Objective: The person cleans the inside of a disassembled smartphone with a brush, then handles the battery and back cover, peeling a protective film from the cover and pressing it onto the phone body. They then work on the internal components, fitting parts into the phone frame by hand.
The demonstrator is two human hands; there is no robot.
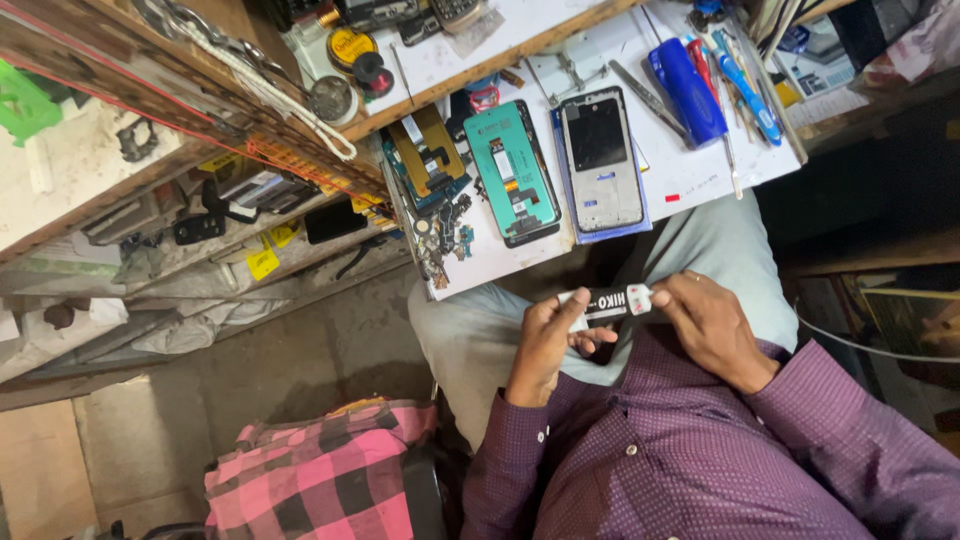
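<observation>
Here | small black-and-white packet (608,302) | held between left hand (545,340), right hand (708,318)

Grey concrete floor (300,350), dusty. White worktop (690,175) with wooden edge at top. Wooden shelves (120,90) at left, cluttered with parts and yellow tags. Pink-black checked cloth (320,470) lies below. Even, soft light.

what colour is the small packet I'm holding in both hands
The packet is black with white ends, held between the left hand and right hand; head view.
</observation>
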